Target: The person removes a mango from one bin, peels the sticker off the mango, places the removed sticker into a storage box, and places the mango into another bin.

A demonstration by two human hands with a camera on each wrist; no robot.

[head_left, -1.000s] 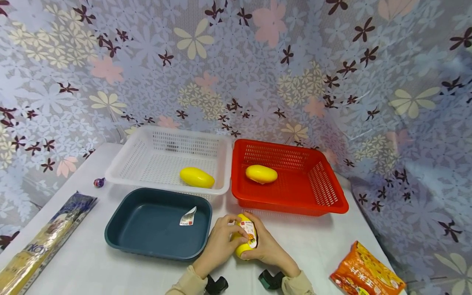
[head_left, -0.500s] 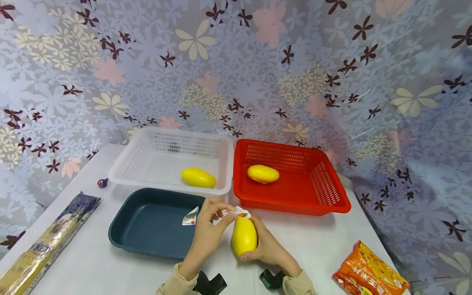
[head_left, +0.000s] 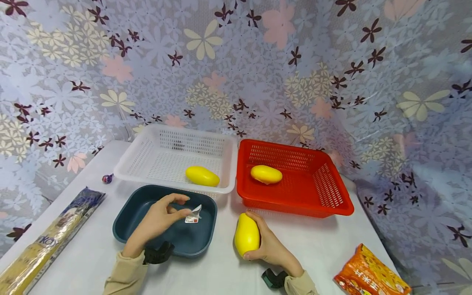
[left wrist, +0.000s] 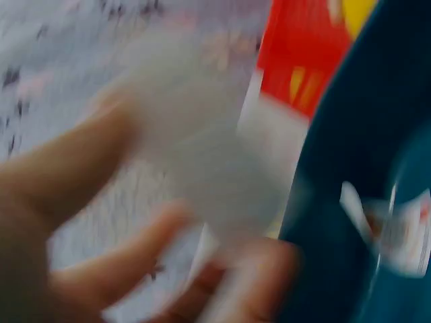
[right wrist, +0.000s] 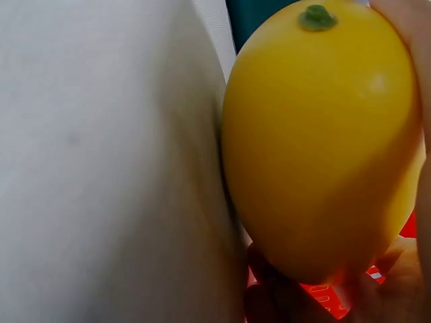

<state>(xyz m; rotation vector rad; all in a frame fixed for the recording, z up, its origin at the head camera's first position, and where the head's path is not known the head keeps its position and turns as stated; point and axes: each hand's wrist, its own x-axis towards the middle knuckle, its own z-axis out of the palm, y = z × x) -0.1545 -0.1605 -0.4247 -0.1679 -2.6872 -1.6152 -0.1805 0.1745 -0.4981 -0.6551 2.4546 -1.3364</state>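
Observation:
My right hand (head_left: 271,245) grips a smooth yellow mango (head_left: 246,237) low over the white table. Its green stem nub (right wrist: 316,17) shows in the right wrist view, and no label is on the visible side. Over the dark blue basin (head_left: 188,242) is my left hand (head_left: 158,217), thumb and fingers bent toward each other. Close up, the left wrist view has a blurred pale sticker (left wrist: 222,175) between them. On the basin floor lies a curled white sticker (head_left: 192,217) with a red mark, just past the left thumb.
Behind stand a white basket (head_left: 166,164) and a red basket (head_left: 302,192), each with one yellow mango inside. A long noodle pack (head_left: 48,241) lies left, near a small wrapped lollipop (head_left: 107,178). An orange snack bag (head_left: 370,270) lies at the right front.
My left hand has peeled the label off the mango and carried it left over the basin. The right hand keeps its grip on the mango in nearly the same spot.

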